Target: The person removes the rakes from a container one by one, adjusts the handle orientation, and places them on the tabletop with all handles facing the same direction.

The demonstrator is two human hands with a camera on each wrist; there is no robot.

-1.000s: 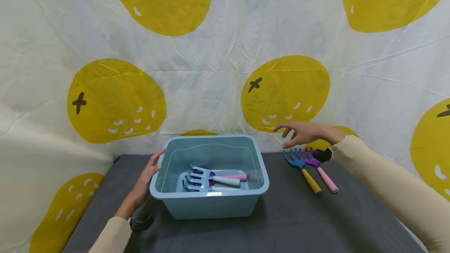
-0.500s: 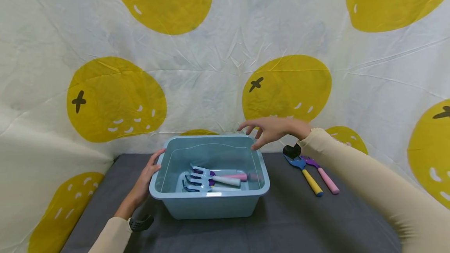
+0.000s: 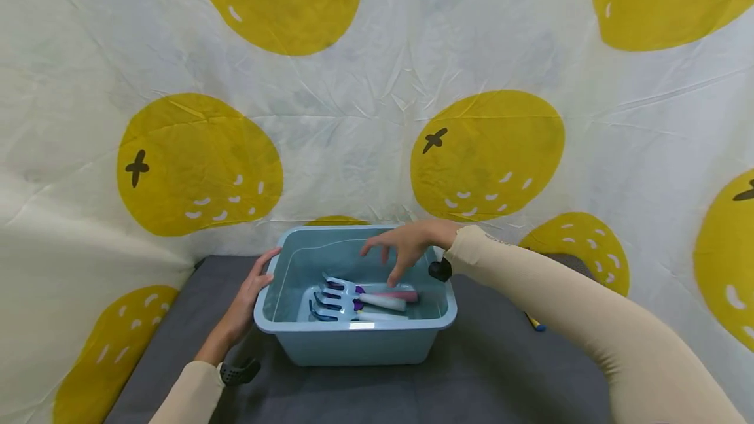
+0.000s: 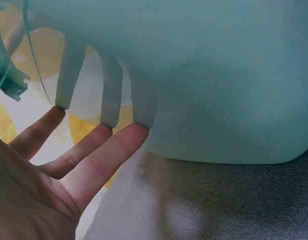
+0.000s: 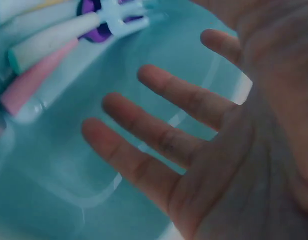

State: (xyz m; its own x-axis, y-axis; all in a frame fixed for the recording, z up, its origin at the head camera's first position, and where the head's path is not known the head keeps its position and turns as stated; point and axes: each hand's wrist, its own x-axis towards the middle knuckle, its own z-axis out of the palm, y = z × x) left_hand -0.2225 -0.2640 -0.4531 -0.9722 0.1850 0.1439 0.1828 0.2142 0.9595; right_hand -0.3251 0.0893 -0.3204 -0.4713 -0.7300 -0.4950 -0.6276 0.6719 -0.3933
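Note:
A light blue plastic basin [image 3: 353, 347] stands on the dark cloth. Inside lie several small toy-like garden hand forks, among them a pale blue one with a white handle [image 3: 383, 301] and one with a pink handle [image 5: 38, 77], partly covered. My left hand [image 3: 247, 293] is at the basin's left side; in the left wrist view its straight fingertips [image 4: 141, 131] touch the outer wall. Over the basin's right half hovers my right hand [image 3: 409, 247], fingers spread and slightly bent, nothing in them. The right wrist view shows its fingers [image 5: 138, 125] apart from the forks.
Right of the basin, the tip of a yellow handle [image 3: 535, 323] shows on the dark tablecloth [image 3: 501, 378], mostly hidden behind my right sleeve [image 3: 554, 293]. Behind the table hangs a white curtain [image 3: 353, 169] printed with big yellow fruits.
My right hand has moved left and down, from above the two forks on the table to over the basin. Its sleeve now covers those forks. The left hand stays at the basin.

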